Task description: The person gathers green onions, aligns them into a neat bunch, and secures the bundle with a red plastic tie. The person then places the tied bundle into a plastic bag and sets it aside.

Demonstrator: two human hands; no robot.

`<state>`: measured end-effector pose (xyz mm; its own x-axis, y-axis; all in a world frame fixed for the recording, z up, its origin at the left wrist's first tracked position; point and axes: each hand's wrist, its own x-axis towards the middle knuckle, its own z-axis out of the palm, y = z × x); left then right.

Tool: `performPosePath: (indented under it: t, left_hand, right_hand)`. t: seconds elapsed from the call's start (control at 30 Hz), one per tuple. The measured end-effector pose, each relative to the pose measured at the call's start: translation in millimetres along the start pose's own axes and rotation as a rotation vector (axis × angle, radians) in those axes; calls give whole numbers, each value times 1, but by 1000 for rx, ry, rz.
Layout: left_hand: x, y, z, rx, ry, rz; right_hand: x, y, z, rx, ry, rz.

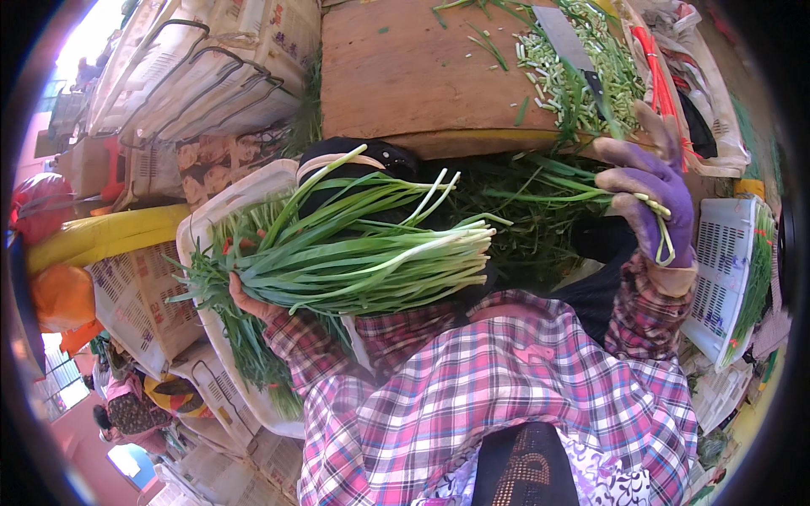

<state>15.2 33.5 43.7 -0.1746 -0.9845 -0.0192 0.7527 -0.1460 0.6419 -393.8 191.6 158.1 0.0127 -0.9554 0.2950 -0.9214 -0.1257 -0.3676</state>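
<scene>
A thick bundle of green Chinese chives (367,269) lies across my lap, pale stem ends pointing right. My bare left hand (253,302) grips its leafy end; the leaves hide most of the fingers. Several stems stick out loosely above the bundle. My right hand (667,199), in a purple glove with tan fingertips, is raised at the right, apart from the bundle. A few loose chive stalks (557,193) are held in it, their pale ends bent across the palm. Beyond it, a cleaver (563,38) with a black handle rests on a heap of cut stem ends (610,69).
A wooden board (417,76) stands in front of me. Loose leaves (528,237) pile up below it. To my left is a white crate (231,183) of chives, with stacked crates (209,76) behind. Red ties (658,76) hang at the board's right. Another crate (721,272) stands right.
</scene>
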Motion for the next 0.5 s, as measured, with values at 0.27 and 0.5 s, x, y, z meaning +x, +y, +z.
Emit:
performPosePath:
  t: [0.27, 0.5]
  left_hand:
    - [-1, -12, -9, 43, 425, 113]
    - [-14, -4, -32, 34, 207, 88]
  right_hand:
    - [21, 50, 85, 1953, 505, 649]
    - [36, 51, 73, 1381, 465, 871]
